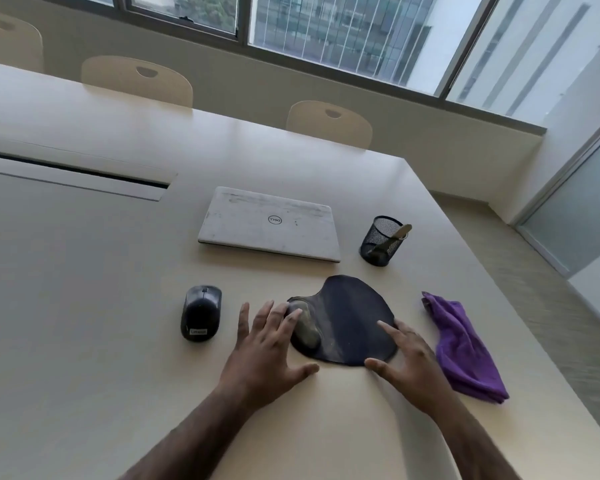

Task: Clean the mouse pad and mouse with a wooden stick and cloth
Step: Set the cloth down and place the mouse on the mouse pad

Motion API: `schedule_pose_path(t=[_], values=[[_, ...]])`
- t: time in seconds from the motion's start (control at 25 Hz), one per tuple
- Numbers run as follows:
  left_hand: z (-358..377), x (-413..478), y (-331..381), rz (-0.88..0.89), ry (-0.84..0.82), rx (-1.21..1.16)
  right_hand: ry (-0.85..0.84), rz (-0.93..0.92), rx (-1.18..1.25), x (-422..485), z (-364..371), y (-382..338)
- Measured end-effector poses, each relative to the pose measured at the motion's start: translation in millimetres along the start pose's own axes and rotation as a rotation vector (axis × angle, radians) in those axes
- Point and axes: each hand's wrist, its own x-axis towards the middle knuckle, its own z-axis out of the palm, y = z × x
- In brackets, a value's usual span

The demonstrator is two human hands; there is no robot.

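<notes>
Flanking mouse pad (350, 317) on surface (118, 271): our left hand (267, 351) and right hand (413, 362), both splayed, gripping nothing. Mouse (201, 312) left of pad, nose pointing away. Cloth (465, 348) right, lengthwise near-to-far.

**Camera Setup: Single Head View**

One wide-angle camera sits on my head, facing forward and down across the tabletop (84, 271). It is tilted, so the windows (343, 36) slant across the top. My left hand (264, 355) and right hand (413, 362) fill the near foreground. No second view exists.
</notes>
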Motion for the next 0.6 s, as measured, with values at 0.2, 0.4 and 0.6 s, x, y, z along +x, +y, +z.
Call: schedule_pose_path(t=[0.2, 0.4, 0.6], values=[[4.3, 0.3, 1.1, -0.031, 0.079, -0.011, -0.043, -0.093, -0.002, 8.2, -0.5, 14.0], [3.9, 4.0, 2.1, -0.08, 0.09, -0.026, -0.006, -0.093, 0.025, 10.2, 1.4, 13.5], [7.3, 8.1, -0.5, -0.114, 0.101, -0.018, 0.051, -0.039, 0.036, 11.4, 10.9, 8.1]])
